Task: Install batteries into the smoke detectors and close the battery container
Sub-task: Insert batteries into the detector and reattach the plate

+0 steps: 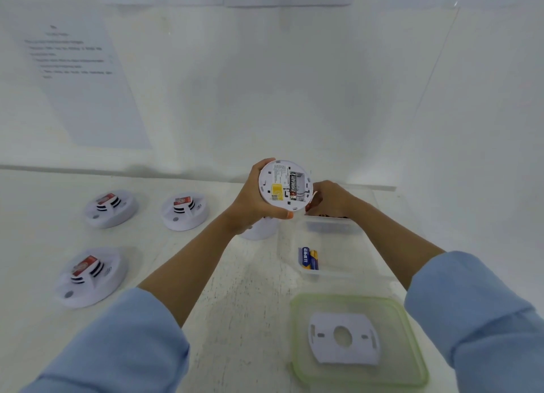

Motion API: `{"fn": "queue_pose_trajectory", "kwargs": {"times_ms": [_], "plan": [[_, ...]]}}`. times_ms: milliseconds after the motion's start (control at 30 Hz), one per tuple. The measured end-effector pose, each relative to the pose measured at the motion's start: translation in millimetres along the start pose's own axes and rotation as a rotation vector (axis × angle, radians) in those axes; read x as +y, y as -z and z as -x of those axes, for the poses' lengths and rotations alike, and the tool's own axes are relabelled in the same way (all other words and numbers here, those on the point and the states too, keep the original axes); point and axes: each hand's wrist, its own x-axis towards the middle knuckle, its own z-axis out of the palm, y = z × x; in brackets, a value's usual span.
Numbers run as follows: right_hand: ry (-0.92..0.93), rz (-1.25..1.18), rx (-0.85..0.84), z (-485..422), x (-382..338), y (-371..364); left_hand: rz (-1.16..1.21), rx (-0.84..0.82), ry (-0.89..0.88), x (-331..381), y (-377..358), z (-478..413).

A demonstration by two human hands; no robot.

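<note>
My left hand [250, 204] grips a white smoke detector [284, 185] above the table, its back facing me. One black battery [293, 186] lies in its open compartment. My right hand [331, 199] is just right of the detector, over the far end of the clear battery container [332, 263], fingers curled on a small reddish item that is mostly hidden. Two blue batteries [310, 258] lie in the container. The green-rimmed container lid [357, 341] rests on the table in front, with a white mounting plate [343, 338] on it.
Three other smoke detectors [112, 208] [185, 211] [92, 276] sit face up on the white table at left. Another white detector [260, 229] is partly hidden under my left hand. A printed sheet [79, 80] hangs on the back wall.
</note>
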Motion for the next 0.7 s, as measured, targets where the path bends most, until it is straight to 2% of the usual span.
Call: {"fn": "queue_pose_trajectory", "kwargs": {"times_ms": [67, 167, 233, 333, 533, 700], "plan": [[-0.018, -0.159, 0.12, 5.8, -4.3, 7.2, 0.005, 0.005, 0.004, 0.7, 1.9, 2.3], [-0.018, -0.528, 0.43, 18.6, -16.7, 27.0, 0.008, 0.019, 0.005, 1.8, 4.8, 6.7], [0.036, -0.661, 0.515, 29.9, -29.8, 39.6, 0.007, 0.024, 0.004, 3.4, 4.5, 9.7], [0.146, -0.565, 0.434, 44.7, -50.9, 40.8, 0.003, 0.029, 0.0, 6.1, 1.5, 13.4], [0.279, -0.115, 0.49, 59.1, -59.1, 16.5, -0.021, 0.037, -0.022, 16.0, -6.7, 23.7], [0.267, -0.162, 0.492, 75.5, -64.3, 3.3, 0.02, 0.054, -0.011, 19.9, -13.6, 33.7]]}}
